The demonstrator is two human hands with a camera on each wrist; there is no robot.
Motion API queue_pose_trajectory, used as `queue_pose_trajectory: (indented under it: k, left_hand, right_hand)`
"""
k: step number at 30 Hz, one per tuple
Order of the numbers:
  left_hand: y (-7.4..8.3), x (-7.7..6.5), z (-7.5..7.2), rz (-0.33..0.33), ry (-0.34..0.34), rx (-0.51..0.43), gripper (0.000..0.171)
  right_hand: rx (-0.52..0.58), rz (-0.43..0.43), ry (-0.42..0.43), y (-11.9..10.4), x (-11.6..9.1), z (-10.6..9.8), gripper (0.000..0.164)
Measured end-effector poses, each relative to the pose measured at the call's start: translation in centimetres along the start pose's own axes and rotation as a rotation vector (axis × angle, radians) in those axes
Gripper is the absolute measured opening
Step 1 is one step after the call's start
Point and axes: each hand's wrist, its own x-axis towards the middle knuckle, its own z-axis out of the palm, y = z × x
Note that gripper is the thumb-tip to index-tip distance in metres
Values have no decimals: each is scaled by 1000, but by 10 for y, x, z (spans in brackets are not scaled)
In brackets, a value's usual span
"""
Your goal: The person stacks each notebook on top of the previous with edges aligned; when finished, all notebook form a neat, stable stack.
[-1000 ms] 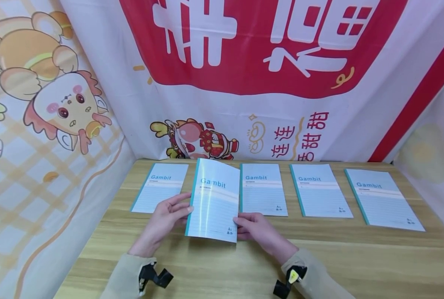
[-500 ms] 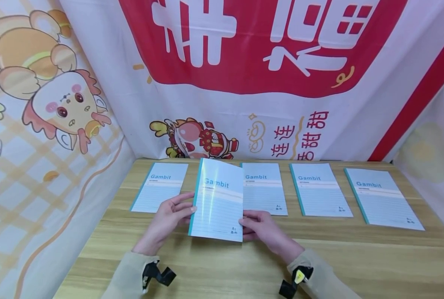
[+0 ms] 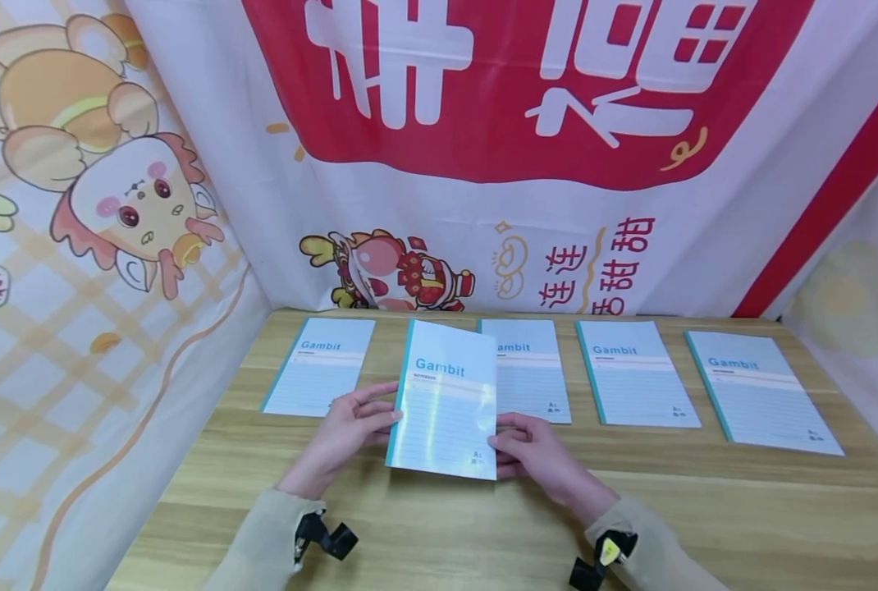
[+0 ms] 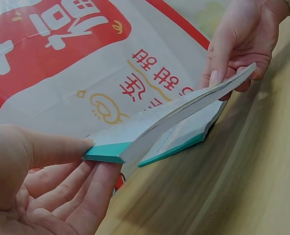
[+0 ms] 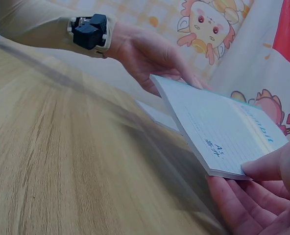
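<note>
A light blue notebook [image 3: 446,410] with a teal spine and "Gambit" on its cover is held tilted above the table. My left hand [image 3: 350,431] pinches its spine edge, thumb on the cover and fingers beneath, as the left wrist view shows at the teal spine [image 4: 108,152]. At the opposite edge my right hand [image 3: 538,460] pinches the notebook near its lower corner. The right wrist view shows that thumb [image 5: 267,166] on top with the fingers under the pages. The held notebook overlaps part of another notebook [image 3: 531,386] lying behind it.
More matching notebooks lie in a row along the back of the wooden table [image 3: 439,533]: one at the left [image 3: 319,369], and two at the right, a nearer one [image 3: 637,377] and a farther one [image 3: 767,394]. Printed cloth [image 3: 439,197] hangs behind the table.
Both hands have carried the held notebook a little to the right, so it covers more of the notebook behind it. The grips look the same, and the row has not been moved.
</note>
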Motion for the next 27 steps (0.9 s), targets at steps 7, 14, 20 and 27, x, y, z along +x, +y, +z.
queue_pose_trajectory:
  k: [7, 14, 20, 27]
  left_hand:
    - [-4, 4, 7, -3, -15, -7, 52]
    - [-7, 9, 17, 8, -43, 4, 54]
    - [-10, 13, 29, 32, -50, 21, 52]
    - [-12, 17, 41, 44, -40, 15, 51]
  right_hand:
    - [-9, -6, 33, -2, -5, -10, 50]
    - [-31, -9, 78, -5, -10, -22, 53]
    - [-49, -3, 140, -7, -17, -31, 53]
    - [-73, 10, 256, -8, -20, -36, 46]
